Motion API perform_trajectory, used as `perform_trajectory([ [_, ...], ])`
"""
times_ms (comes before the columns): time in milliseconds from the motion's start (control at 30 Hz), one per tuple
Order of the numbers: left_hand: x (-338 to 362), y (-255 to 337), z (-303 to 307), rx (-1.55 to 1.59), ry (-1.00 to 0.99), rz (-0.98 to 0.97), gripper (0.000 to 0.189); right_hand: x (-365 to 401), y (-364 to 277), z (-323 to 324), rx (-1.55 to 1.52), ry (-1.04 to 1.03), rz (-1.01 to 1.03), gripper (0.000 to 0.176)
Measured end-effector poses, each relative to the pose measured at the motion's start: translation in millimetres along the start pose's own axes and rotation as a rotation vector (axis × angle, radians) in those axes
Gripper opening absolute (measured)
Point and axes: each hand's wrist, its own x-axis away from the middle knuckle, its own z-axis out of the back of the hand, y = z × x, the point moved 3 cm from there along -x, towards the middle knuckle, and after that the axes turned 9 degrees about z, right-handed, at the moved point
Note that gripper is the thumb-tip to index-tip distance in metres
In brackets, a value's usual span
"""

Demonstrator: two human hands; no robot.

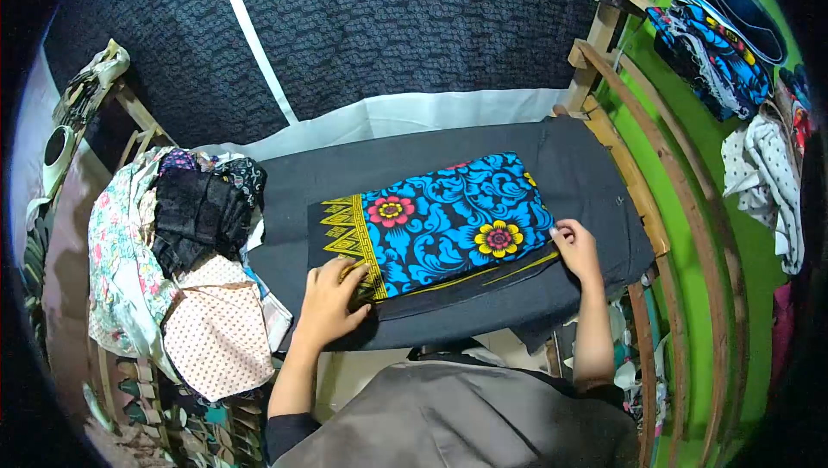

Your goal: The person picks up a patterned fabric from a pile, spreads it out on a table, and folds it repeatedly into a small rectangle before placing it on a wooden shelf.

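A folded blue and black cloth (448,218) with red and yellow flowers and a yellow patterned border lies flat on the dark-covered board (388,150). My left hand (332,300) rests at the cloth's lower left corner, by the border, its fingers apart and bent slightly over the edge. At the lower right corner, my right hand (575,248) has thumb and forefinger pressed together on the cloth's edge. Several folded layers show along the near side, with thin yellow strips.
Piled garments (129,252) sit on the board's left end. A wooden rack (690,209) curves along the right, with clothes (716,54) hanging at the upper right. Behind the board hangs a dark patterned curtain (414,28).
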Motion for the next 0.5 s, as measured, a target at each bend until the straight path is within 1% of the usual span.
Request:
perform_trajectory([
  [33,-0.6,1.0,-8.1,-0.047,-0.009,-0.041,0.058,-3.0,-1.5,-5.7,0.068,0.007,-0.04,0.036],
  [67,1.0,-2.8,-19.5,-0.064,-0.072,-0.014,0.062,-7.8,-0.5,-10.3,0.133,0.015,-0.077,0.044],
  [100,3.4,-6.5,-27.4,-0.087,-0.074,-0.015,0.062,-14.5,9.8,-17.3,0.197,-0.085,-0.141,0.053],
  [200,9.5,-21.8,-43.1,-0.117,-0.054,0.006,0.059,-23.0,8.6,-21.9,0.37,-0.083,-0.209,0.054],
  [233,12.8,-24.9,-42.2,-0.106,-0.054,0.042,0.057,-27.9,16.6,-24.5,0.336,-0.09,-0.253,0.053],
  [333,22.6,-36.2,-37.0,-0.147,0.018,0.13,0.053,-31.0,15.8,-24.0,0.376,-0.072,-0.264,0.044],
  [433,28.9,-51.3,-39.5,-0.138,0.056,0.149,0.052,-40.1,27.6,-28.8,0.375,-0.177,-0.145,0.03],
  [467,27.7,-55.1,-38.1,-0.065,0.143,0.139,0.052,-42.0,29.9,-26.6,0.391,-0.139,-0.104,0.027],
  [500,23.1,-56.1,-29.8,-0.083,0.179,0.128,0.051,-42.0,13.9,-17.1,0.407,-0.101,-0.064,0.025],
])
